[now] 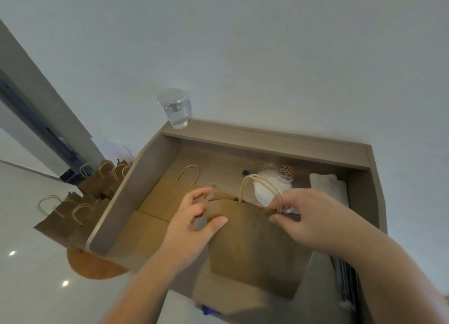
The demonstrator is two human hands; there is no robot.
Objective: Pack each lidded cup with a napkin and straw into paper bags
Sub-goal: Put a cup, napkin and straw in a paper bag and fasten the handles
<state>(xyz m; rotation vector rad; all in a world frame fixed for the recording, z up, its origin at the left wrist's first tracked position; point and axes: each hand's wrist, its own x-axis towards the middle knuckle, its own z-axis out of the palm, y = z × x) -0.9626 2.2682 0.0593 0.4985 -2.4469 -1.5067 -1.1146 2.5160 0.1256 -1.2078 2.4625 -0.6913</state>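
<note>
The job looks well along, but not finished. A brown paper bag stands upright at the centre of the surface, and both hands work its top edge. The left hand pinches the rim at the bag's ten o'clock corner, with the thumb in front and the fingers curled over behind. The right hand pinches the rim at one o'clock, beside the twine handles, its thumb pressed on the front panel. A pink paper clip sits on the rim between the hands, so this bag is probably being closed. What it holds is hidden.

At nine o'clock, on the floor beside the desk, a cluster of standing bags have their handles up; these are most likely packed.

Work remains. A clear cup, seemingly lidded, waits on the ledge at eleven o'clock. Some flat paper bags lie unused at ten o'clock, touching the standing bag's left side. Folded napkins are stacked at two o'clock, near a tub of coloured clips. A white rounded object just behind the bag may be another lidded cup, though I cannot tell. No straw shows.
</note>
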